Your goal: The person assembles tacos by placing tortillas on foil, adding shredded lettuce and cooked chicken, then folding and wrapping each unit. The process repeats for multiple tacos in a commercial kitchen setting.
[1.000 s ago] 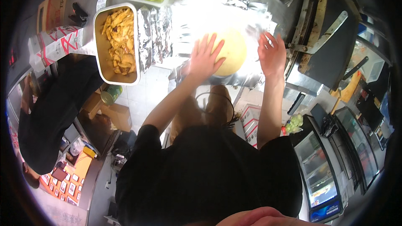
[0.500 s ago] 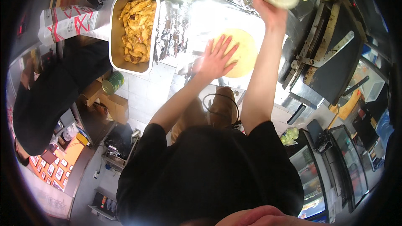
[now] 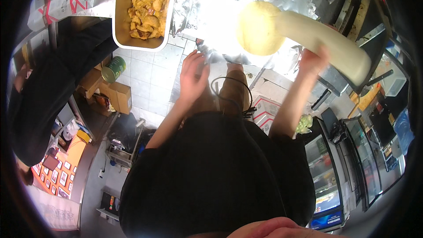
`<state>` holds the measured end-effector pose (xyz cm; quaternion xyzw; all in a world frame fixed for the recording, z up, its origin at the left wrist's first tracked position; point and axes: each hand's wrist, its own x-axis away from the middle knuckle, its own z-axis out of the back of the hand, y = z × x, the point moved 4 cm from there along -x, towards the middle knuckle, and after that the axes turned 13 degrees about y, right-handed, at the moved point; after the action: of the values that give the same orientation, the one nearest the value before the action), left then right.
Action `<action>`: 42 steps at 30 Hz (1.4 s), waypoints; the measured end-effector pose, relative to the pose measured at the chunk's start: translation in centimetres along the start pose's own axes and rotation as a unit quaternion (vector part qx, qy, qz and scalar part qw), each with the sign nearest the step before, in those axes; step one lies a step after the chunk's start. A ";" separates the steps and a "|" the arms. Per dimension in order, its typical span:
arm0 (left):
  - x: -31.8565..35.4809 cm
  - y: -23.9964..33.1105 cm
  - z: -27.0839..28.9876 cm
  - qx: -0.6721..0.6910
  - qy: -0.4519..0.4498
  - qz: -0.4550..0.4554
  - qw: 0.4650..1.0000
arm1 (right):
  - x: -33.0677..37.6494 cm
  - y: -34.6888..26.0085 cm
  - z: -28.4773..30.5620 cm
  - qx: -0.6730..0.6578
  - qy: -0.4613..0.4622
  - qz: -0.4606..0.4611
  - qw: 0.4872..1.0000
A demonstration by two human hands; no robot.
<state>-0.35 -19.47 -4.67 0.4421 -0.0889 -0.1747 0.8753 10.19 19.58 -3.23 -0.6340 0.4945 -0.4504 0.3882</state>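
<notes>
A round pale yellow flatbread (image 3: 257, 33) lies on the brightly lit, foil-covered counter. My right hand (image 3: 315, 59) grips a large squeeze bottle (image 3: 330, 44) of cream-coloured sauce from its near side. The bottle is tilted almost flat, its narrow end over the right part of the flatbread. Whether sauce is coming out I cannot tell. My left hand (image 3: 194, 75) hangs off the counter's near edge, holding nothing, its fingers loosely apart. Left of the foil (image 3: 189, 4) stands a deep metal tray (image 3: 115, 22) of browned, sliced meat pieces (image 3: 152, 6).
To the right are a hinged cooking plate (image 3: 357, 15) and a black-handled tool (image 3: 321, 99). A green can (image 3: 114, 69) and an open cardboard box (image 3: 119, 97) sit low on the left. Another person in black (image 3: 39, 101) stands at far left. A dark cable (image 3: 251, 88) hangs below me.
My left hand has lifted off the flatbread and drawn back toward me. The bottle has come down and nearer, tipped from upended-looking to nearly level over the flatbread. The view has shifted.
</notes>
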 end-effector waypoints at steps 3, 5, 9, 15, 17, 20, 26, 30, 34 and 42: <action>0.8 -0.7 1.1 0.011 -0.015 0.009 1.000 | 3.6 9.2 0.7 -0.072 -0.009 -0.135 0.988; 1.3 -1.0 1.6 0.012 -0.029 0.014 0.999 | 5.0 11.6 1.2 -0.097 -0.028 -0.134 0.986; 1.8 -1.6 1.9 0.015 -0.059 0.050 0.997 | 5.4 10.7 2.5 -0.068 -0.022 -0.108 0.992; 1.6 -1.5 1.4 0.044 -0.081 0.079 0.993 | 2.2 5.7 6.3 -0.019 0.022 -0.041 0.999; 1.5 -1.4 1.1 0.047 -0.095 0.090 0.990 | 1.5 4.3 7.7 -0.010 0.050 -0.021 0.999; 1.1 -1.2 0.5 0.048 -0.105 0.077 0.990 | 1.3 2.8 8.6 -0.046 0.078 -0.021 0.996; 0.0 -0.6 -0.5 0.052 -0.103 0.066 0.991 | -0.2 1.6 3.2 -0.286 0.064 -0.207 0.934; -0.6 0.5 -0.5 0.049 -0.085 0.063 0.993 | -5.6 1.8 -6.7 -0.574 -0.012 -0.518 0.634; -0.8 1.2 -0.6 0.049 -0.059 0.082 0.994 | -11.4 5.7 -14.0 -0.437 0.030 -0.678 0.590; 1.0 0.1 -0.5 0.085 0.006 0.164 0.983 | -13.5 11.1 -19.1 -0.357 0.053 -0.714 0.599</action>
<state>0.70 -19.44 -4.90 0.4952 -0.1698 -0.0181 0.8518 -12.51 29.55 -10.57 -0.8479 0.0251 -0.4042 -0.3421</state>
